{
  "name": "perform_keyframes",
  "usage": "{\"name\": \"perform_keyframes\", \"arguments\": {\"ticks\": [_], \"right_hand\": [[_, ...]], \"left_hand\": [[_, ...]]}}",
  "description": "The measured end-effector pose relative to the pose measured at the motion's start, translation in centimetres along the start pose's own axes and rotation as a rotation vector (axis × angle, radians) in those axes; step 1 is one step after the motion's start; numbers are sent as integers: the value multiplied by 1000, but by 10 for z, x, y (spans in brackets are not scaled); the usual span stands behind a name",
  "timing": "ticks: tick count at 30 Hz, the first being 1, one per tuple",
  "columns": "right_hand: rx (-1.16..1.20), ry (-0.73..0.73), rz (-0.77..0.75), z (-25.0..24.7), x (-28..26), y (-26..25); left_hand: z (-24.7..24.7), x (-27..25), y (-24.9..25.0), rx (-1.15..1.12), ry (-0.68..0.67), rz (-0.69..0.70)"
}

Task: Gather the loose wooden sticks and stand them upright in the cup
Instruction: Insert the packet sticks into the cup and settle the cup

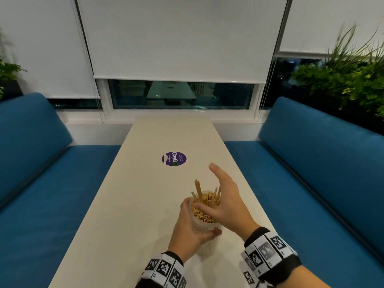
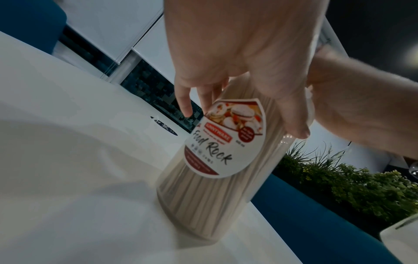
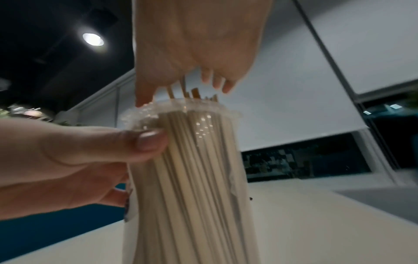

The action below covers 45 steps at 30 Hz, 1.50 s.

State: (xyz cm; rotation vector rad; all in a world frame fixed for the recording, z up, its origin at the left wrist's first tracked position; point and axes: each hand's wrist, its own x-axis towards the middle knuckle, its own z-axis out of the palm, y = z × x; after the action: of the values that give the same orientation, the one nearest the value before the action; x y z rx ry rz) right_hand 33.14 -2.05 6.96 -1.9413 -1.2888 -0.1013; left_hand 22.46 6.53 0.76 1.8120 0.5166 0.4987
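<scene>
A clear plastic cup (image 1: 207, 225) stands on the white table (image 1: 135, 204), packed with upright wooden sticks (image 1: 204, 201). A few sticks poke higher than the rest. My left hand (image 1: 188, 225) grips the cup's side, thumb on the near wall. In the left wrist view the cup (image 2: 203, 192) carries a printed label (image 2: 217, 148) under that left hand (image 2: 237, 53). My right hand (image 1: 225, 196) hovers over the cup's mouth with fingers straight, thumb across the stick tops. The right wrist view shows the right hand (image 3: 196, 44) just above the tall stick ends (image 3: 194, 93) and the cup (image 3: 187, 178).
A round purple sticker (image 1: 174, 159) lies farther up the table. Blue cushioned benches run along the left (image 1: 52, 194) and right (image 1: 311, 173). Plants (image 1: 353, 80) stand behind the right bench. A window with lowered blinds (image 1: 180, 38) closes the far end.
</scene>
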Motion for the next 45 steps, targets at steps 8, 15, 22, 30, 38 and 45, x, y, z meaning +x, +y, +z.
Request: {"name": "perform_keyframes", "arguments": {"ticks": [8,15,22,30,38,45], "right_hand": [[-284,-372,-174,12,2,-3],[-361,-214,-160,7,-2,-11],[-313,-427,-29,7,-16,-9],[-444,-471,-168,3,-20,-12],[-458,-533,-111,0,-29,-17],[-152,-253,-12,-32,-72,-32]], "left_hand": [[-1,-2,8,-21,-22,12],[0,-2,8,-26,-28,-29],[-4,-10,11,32,-22,-58],[-8,-17,23,73,-103,-79],[-28,-38,43,447,-128,-117],[-61,-105,61,568,-153,-19]]}}
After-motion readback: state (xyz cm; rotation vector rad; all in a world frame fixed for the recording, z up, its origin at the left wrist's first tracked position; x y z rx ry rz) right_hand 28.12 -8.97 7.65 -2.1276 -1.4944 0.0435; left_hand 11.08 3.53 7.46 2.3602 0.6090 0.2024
